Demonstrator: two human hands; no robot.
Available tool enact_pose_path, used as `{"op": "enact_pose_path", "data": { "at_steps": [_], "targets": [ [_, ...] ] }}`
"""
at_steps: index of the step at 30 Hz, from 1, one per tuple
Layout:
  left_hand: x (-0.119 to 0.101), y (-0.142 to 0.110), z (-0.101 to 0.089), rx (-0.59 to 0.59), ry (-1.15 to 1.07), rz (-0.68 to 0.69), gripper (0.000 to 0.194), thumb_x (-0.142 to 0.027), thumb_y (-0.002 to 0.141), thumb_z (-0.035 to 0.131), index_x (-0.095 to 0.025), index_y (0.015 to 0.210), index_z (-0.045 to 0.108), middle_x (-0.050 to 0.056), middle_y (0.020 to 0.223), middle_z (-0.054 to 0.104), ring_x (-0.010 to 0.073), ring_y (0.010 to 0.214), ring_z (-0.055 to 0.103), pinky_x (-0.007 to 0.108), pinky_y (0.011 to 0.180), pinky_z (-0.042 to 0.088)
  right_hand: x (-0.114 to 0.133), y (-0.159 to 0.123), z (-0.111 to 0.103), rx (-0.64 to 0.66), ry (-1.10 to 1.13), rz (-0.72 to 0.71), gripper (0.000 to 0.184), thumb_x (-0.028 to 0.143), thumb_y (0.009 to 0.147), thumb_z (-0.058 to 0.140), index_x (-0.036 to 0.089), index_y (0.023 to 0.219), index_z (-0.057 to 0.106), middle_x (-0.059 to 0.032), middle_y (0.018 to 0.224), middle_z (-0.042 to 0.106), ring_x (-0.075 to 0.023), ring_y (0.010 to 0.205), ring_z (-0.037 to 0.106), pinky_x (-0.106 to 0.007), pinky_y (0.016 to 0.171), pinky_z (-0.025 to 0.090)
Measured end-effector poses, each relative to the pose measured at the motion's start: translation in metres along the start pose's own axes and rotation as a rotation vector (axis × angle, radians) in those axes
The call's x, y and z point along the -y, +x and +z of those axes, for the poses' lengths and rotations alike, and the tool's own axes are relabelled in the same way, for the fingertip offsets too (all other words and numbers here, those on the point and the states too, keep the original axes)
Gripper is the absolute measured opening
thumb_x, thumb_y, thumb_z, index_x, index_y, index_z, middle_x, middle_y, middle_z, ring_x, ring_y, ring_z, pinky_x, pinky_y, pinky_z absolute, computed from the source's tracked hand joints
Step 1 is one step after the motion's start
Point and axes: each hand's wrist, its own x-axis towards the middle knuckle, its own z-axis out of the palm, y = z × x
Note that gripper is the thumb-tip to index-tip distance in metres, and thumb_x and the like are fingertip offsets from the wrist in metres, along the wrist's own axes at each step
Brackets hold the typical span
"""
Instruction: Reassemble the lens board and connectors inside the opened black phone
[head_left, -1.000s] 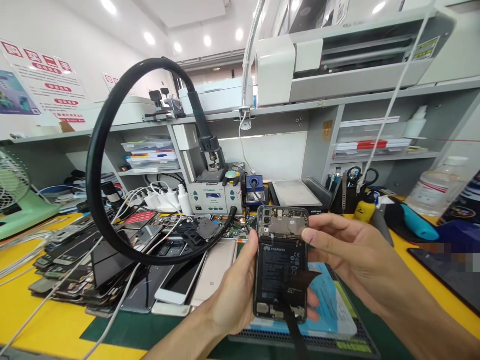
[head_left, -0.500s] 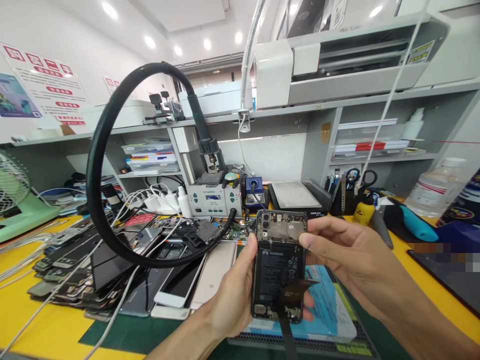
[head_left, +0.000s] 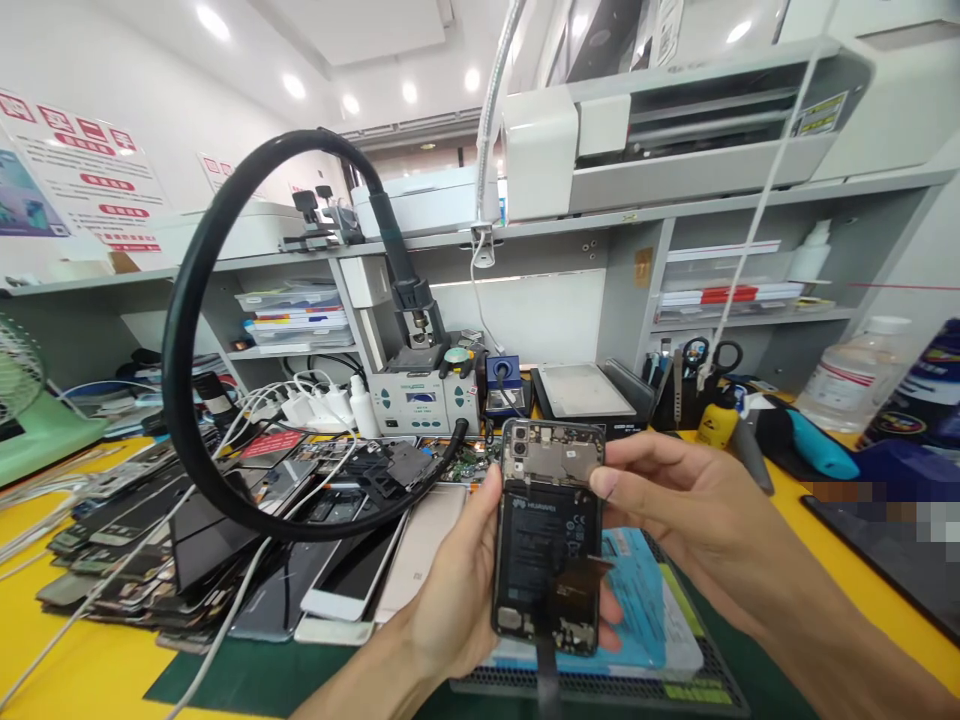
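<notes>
An opened phone (head_left: 550, 535) is held upright between my hands, its back cover off. Its black battery and, above that, a grey metal shield and two camera lenses face me. My left hand (head_left: 457, 570) wraps the phone's left edge, with fingertips showing past the lower right side. At the upper right edge, my right hand (head_left: 660, 500) pinches the frame between thumb and fingers. A dark flexible strip (head_left: 547, 670) hangs from the phone's lower part, with a brownish film piece (head_left: 581, 585) over the battery's bottom. Behind the phone lies a blue-and-white packet (head_left: 637, 600).
A hot-air station (head_left: 424, 403) stands at the back, its thick black hose (head_left: 176, 330) looping forward. Stacked phone parts (head_left: 135, 540) and a white phone (head_left: 356, 570) lie left. Scissors (head_left: 724, 355), a yellow bottle (head_left: 716, 425) and a clear jug (head_left: 851, 380) are right. White cables cross the left side.
The whole view has shifted slightly, so the bench things sit a little further left. Both hands keep their hold on the phone, which tilts very slightly differently.
</notes>
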Motion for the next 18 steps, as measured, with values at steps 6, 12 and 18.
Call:
{"op": "enact_pose_path", "data": {
  "at_steps": [6,12,18],
  "targets": [
    [-0.012,0.001,-0.003,-0.167,0.006,-0.007,0.083,-0.079,0.089,0.028,-0.014,0.103,0.078,0.013,0.078,0.078,0.0247,0.069,0.075,0.033,0.067,0.057,0.024,0.005,-0.022,-0.159,-0.120,-0.156,0.015,0.037,0.087,0.074,0.031,0.100,0.075,-0.0018,0.095,0.074,-0.0216,0.085,0.071,-0.038,0.081,0.061],
    [-0.024,0.000,-0.025,-0.378,0.179,-0.077,0.065,-0.073,0.088,0.040,-0.022,0.086,0.079,0.006,0.071,0.078,0.0225,0.062,0.074,0.034,0.060,0.061,0.032,0.000,-0.067,-0.271,-0.657,-0.144,0.027,0.048,0.090,0.062,0.027,0.075,0.071,-0.0074,0.078,0.071,-0.0250,0.067,0.064,-0.041,0.058,0.052],
    [-0.021,-0.004,-0.034,-0.330,0.193,-0.033,0.011,-0.037,0.084,0.071,-0.027,0.089,0.069,-0.003,0.081,0.080,0.0227,0.061,0.076,0.033,0.053,0.060,0.003,-0.027,-0.098,-0.068,-1.081,0.109,0.019,0.022,0.067,0.081,0.021,0.053,0.068,-0.0051,0.052,0.063,-0.0190,0.047,0.052,-0.033,0.045,0.032]
  ]
}}
